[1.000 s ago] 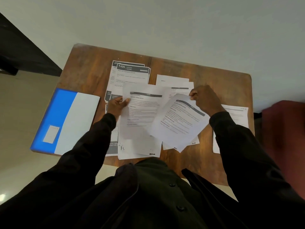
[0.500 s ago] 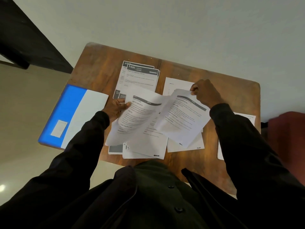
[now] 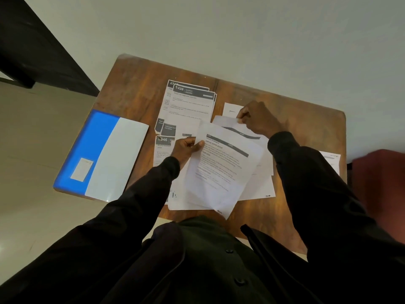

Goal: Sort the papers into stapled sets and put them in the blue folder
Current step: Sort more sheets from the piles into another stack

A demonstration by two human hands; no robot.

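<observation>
- Looking down past a dark buttoned jacket, two black sleeves reach forward over a wooden table.
- The left hand pinches the left edge of a printed sheet between its thumb and curled fingers. The sheet is lifted clear of the table and tilted, with its lower corner pointing back toward the body.
- The right hand grips the top edge of a second sheet. This one sits partly behind the first, so only its upper part and a dark header band show.
- Loose white pages lie flat on the table beneath the two held sheets, overlapping each other.
- A page headed "946" lies just left of the left hand, partly covered by the wrist.
- The blue folder lies closed along the table's left edge, well apart from the held sheets. Its left part is blue with a small label, and its right part is white.
- Farther back, a fanned stack of pages with dark headers lies flat.
- A single white page lies at the table's right edge, partly hidden by the right sleeve.
- Beyond the table stand dark furniture at the upper left and a blurred red object at the right.
</observation>
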